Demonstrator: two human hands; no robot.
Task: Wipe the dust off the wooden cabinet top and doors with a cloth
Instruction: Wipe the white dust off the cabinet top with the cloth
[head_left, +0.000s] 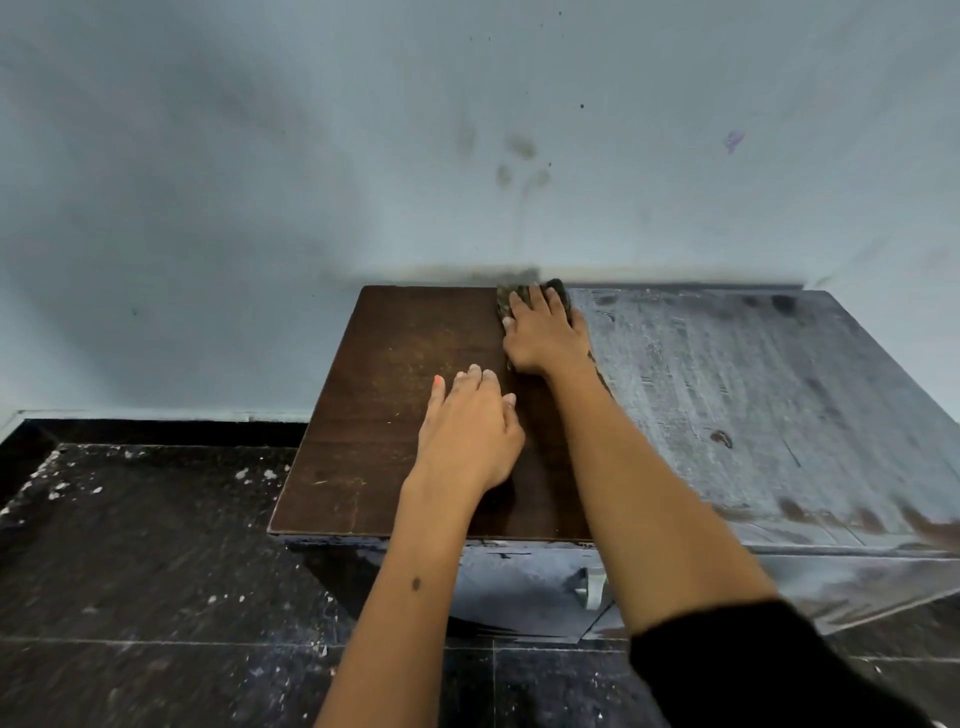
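Dark brown on the left part of the cabinet top (395, 395), faintly scratched and speckled; pale grey-white dust in streaks over the right part, with a few dark smudges showing through. Mottled dark olive-grey for the cloth (506, 304) under the right hand (543, 332), orange polish on a nail of the left hand (470, 431), black for the sleeve (753, 670). Pale blue-grey across the wall (260, 182) with sooty blotches, black with white flecks across the floor tiles (156, 545).
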